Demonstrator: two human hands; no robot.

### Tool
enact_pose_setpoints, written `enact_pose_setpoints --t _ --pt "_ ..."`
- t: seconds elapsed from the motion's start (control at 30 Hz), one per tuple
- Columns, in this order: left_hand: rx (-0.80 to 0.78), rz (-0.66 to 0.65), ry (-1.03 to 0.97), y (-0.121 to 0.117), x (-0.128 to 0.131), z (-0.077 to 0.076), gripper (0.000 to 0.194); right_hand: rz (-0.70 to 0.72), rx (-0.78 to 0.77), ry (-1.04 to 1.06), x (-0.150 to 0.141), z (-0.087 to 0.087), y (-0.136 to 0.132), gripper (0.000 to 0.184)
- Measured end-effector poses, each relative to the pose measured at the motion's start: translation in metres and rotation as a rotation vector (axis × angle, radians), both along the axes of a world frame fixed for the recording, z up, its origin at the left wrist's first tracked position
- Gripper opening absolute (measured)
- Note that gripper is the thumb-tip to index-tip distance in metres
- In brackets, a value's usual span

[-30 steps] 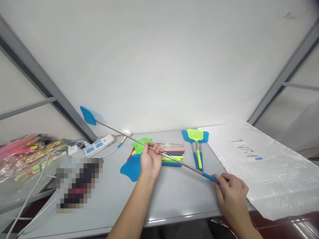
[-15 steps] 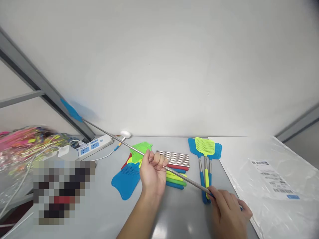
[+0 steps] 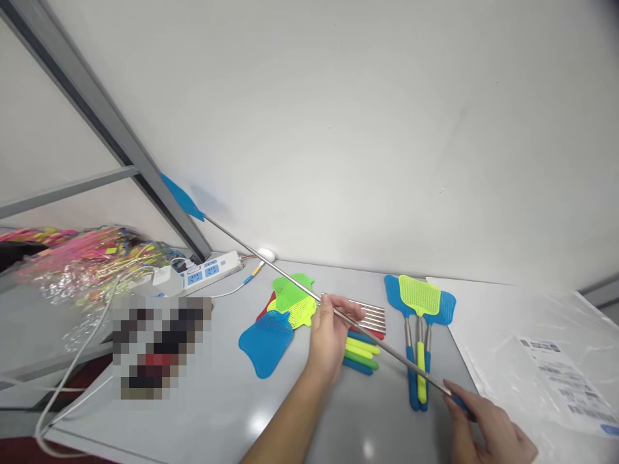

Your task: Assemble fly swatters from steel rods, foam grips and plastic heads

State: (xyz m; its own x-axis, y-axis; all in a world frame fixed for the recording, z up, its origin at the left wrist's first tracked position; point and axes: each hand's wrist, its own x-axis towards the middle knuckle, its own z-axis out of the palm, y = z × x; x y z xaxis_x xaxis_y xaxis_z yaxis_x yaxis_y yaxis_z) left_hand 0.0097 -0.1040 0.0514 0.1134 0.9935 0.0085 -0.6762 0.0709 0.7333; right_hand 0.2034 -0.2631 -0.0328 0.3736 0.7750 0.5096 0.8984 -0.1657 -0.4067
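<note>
I hold a long extended fly swatter across the table. Its blue head [image 3: 182,196] points up to the left near the wall, and its thin metal rod [image 3: 271,269] runs down to the right. My left hand [image 3: 331,335] pinches the rod at its middle. My right hand [image 3: 488,428] grips the blue handle end at the lower right. Under the rod lie loose swatter heads, blue [image 3: 265,341] and green [image 3: 293,298], beside several metal rods [image 3: 372,314] and coloured handles [image 3: 360,351].
Three assembled swatters [image 3: 420,322] lie side by side right of my left hand. A plastic bag with a label [image 3: 541,354] covers the table's right part. A power strip [image 3: 206,272] with cables sits at the back left. A bag of bright swatters [image 3: 72,258] lies far left.
The view has shifted, so the things sit further right in it. The swatter's head now points lower along the wall. My right hand has slid down toward the lower right corner.
</note>
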Motion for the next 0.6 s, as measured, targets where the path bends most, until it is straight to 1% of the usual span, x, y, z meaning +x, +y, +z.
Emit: enact_pose_setpoints --t 0.13,0.23,0.27,0.37,0.47,0.53,0.6 --pt "0.021 -0.056 -0.005 -0.011 0.002 -0.006 0.043 -0.023 0.107 -0.093 -0.002 0.002 0.002 0.028" --pt "0.031 -0.120 0.017 -0.017 -0.004 -0.008 0.044 -0.068 0.125 -0.120 -0.009 0.005 0.003 0.027" --pt "0.036 -0.146 0.034 -0.019 -0.008 -0.009 0.045 -0.060 0.118 -0.140 -0.011 0.006 0.003 0.025" --pt "0.072 -0.213 0.141 -0.021 -0.028 -0.012 0.046 -0.059 0.163 -0.218 -0.019 0.008 0.007 0.021" --pt "0.102 -0.291 0.225 -0.015 -0.057 -0.011 0.042 -0.060 0.157 -0.244 -0.025 0.012 0.011 0.019" --pt "0.086 -0.307 0.174 -0.005 -0.078 -0.006 0.037 -0.057 0.157 -0.254 -0.028 0.014 0.012 0.019" --pt "0.045 -0.247 0.026 0.010 -0.099 0.003 0.035 -0.056 0.173 -0.261 -0.028 0.016 0.010 0.022"
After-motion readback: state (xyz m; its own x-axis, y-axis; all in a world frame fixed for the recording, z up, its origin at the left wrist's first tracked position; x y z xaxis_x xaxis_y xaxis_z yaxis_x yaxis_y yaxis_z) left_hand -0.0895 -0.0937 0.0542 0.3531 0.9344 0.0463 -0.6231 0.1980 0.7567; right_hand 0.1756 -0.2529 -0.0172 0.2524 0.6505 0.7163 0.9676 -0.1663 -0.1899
